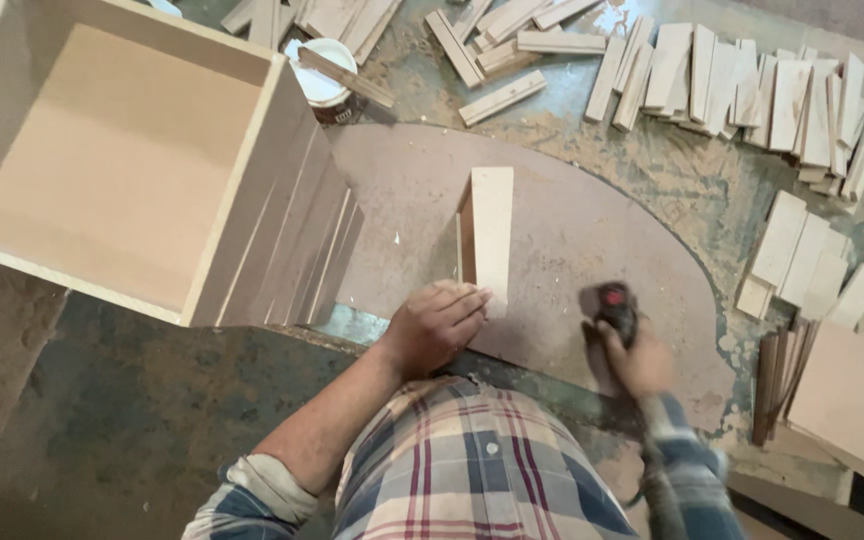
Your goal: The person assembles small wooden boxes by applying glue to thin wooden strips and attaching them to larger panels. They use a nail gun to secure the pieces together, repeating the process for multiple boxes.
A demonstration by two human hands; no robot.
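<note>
A small L-shaped piece made of two light wooden boards (490,230) stands on a rounded brown board (572,240) on the workbench. My left hand (437,322) grips the near end of this piece, fingers curled over it. To its right, my right hand (637,360) holds a black power tool with a red button (614,308), blurred by motion, just above the brown board. A cable runs down from the tool along my plaid sleeve.
A large open wooden box (122,160) lies at the left. Many short wooden strips (752,90) are spread along the far side and the right (802,260). A white glue jar (320,75) stands behind the box. Flat panels (852,390) lean at the right edge.
</note>
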